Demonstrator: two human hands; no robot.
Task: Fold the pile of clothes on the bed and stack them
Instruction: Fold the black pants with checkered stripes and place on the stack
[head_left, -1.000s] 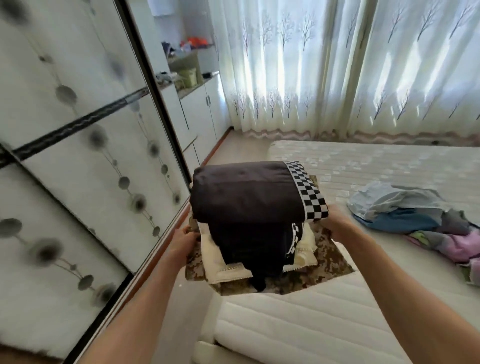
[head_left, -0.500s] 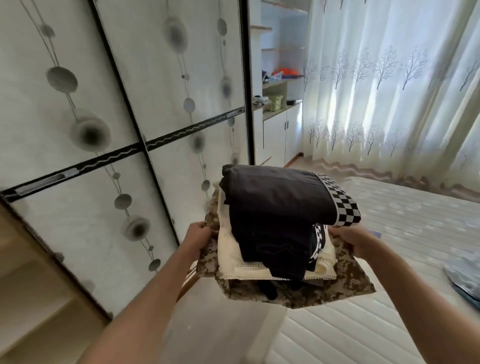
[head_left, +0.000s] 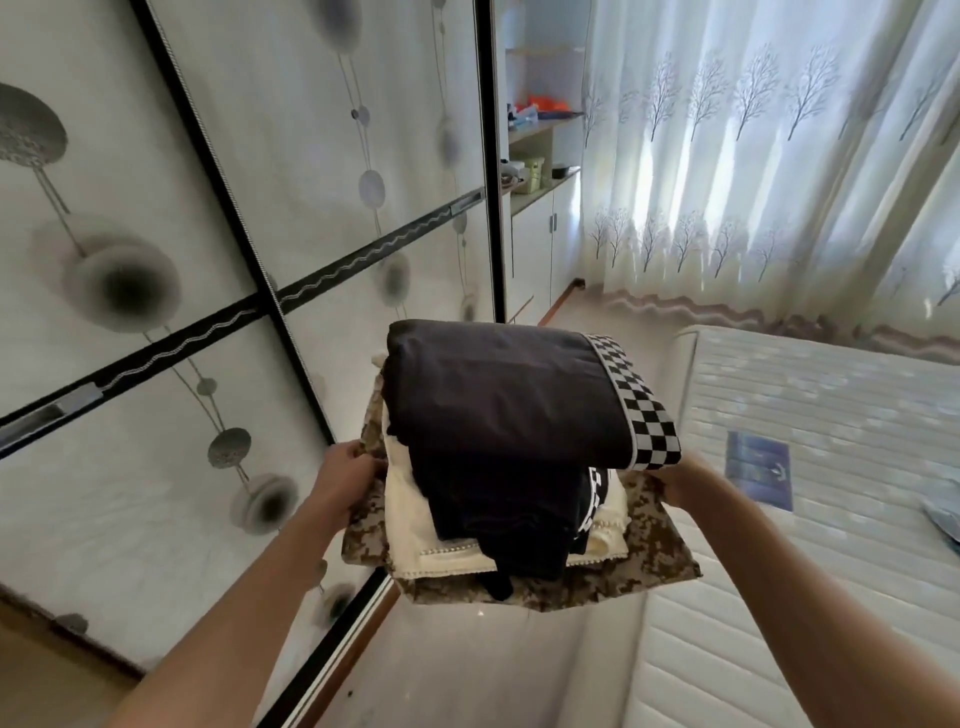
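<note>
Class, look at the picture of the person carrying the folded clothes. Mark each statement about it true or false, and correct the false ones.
1. Both hands hold the stack of clothes. True: the left hand and right hand grip the stack of clothes at its sides.
2. The stack rests on the bed. False: it is held in the air, beside the bed.
3. The top garment is dark with a checkered band. True: see the dark garment.
4. The bottom layer is plain red. False: the camouflage cloth is at the bottom.
5. The curtains show a tree pattern. True: see the curtains.
</note>
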